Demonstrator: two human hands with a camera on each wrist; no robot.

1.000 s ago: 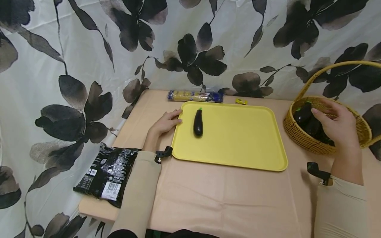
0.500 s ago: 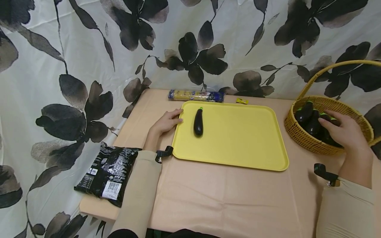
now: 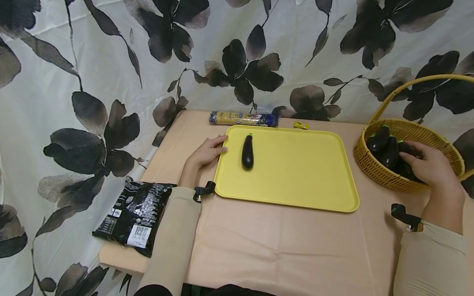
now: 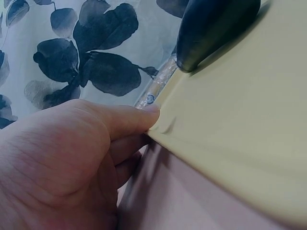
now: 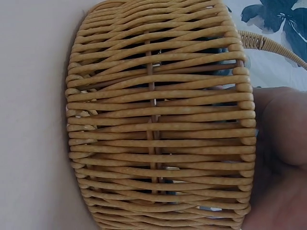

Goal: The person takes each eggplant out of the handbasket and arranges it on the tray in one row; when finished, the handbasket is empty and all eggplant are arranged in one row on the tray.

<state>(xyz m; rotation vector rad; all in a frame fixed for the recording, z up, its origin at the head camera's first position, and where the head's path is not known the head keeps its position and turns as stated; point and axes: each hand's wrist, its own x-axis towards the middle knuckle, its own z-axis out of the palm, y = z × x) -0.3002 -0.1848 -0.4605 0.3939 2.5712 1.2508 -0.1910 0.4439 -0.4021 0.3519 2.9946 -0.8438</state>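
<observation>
Head view: my left hand [image 3: 204, 154] pinches the tray [image 3: 292, 176] at nine o'clock; in the basket [image 3: 370, 169] at three, my right hand [image 3: 431, 164] touches an eggplant [image 3: 408, 149]; if grasping, I cannot tell.

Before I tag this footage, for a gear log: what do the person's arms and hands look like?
The left sleeve and right sleeve are long and beige; a small black mount juts from each wrist. Left hand and right hand are bare, with no rings visible.
</observation>
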